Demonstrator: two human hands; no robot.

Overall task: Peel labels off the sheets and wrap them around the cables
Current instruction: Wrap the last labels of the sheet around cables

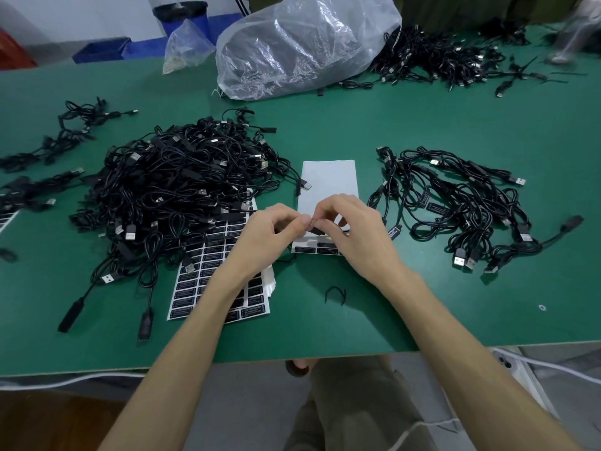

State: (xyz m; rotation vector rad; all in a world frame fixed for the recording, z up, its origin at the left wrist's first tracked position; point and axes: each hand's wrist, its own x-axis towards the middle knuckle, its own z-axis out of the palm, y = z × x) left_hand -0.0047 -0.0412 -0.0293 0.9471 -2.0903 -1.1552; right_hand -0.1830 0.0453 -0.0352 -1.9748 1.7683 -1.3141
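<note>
Left hand (270, 234), right hand (356, 229): both grips pinching black label (314, 228) above sheet (328, 180), middle of bench (422, 304). Label lying crosswise between fingertips (305, 220); cable within not discernible. Labelled pile (455, 206) sitting nearer right hand.

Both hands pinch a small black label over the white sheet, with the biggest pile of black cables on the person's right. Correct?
No: the head view shows the biggest pile of black cables on the person's left; the rest holds.

Green surface (422, 125) spanning the view under even light. Behind it, blue crates (100, 50) and a red crate (13, 50) before a white wall (81, 14). Below its near edge, brown wooden floor (48, 418).
</note>
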